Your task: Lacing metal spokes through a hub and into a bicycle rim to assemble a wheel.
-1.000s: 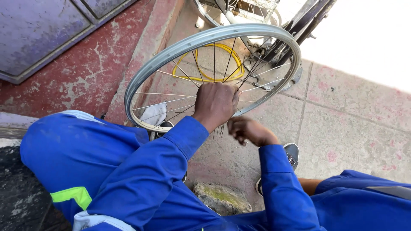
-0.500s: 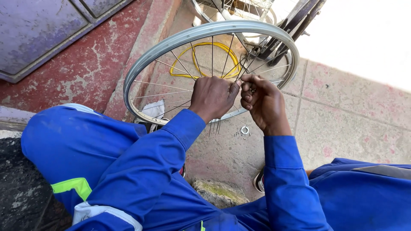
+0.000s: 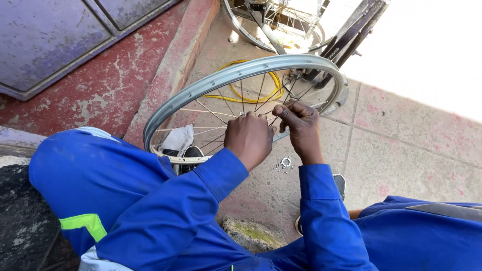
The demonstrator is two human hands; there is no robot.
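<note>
A bare bicycle wheel rim (image 3: 236, 75) stands tilted on the paved ground between my knees, its thin spokes (image 3: 211, 111) running in toward the middle, where both my hands meet. My left hand (image 3: 249, 138) is curled closed over the centre of the wheel, knuckles up; what it grips is hidden beneath it. My right hand (image 3: 301, 125) sits just beside it, touching it, thumb and forefinger pressed together on a spoke end. On the pavement (image 3: 401, 165) right below my hands lie a small metal ring (image 3: 285, 162) and a few tiny loose bits. A white rag (image 3: 179, 139) rests against the lower rim, near my black shoe (image 3: 190, 153). A yellow cable (image 3: 251, 93) loops on the ground behind the spokes. Beyond it stands another bicycle wheel (image 3: 271, 25) with its dark frame (image 3: 351, 35). My blue overall sleeves (image 3: 201, 200) fill the foreground, beside a red-painted step (image 3: 100, 90).
</note>
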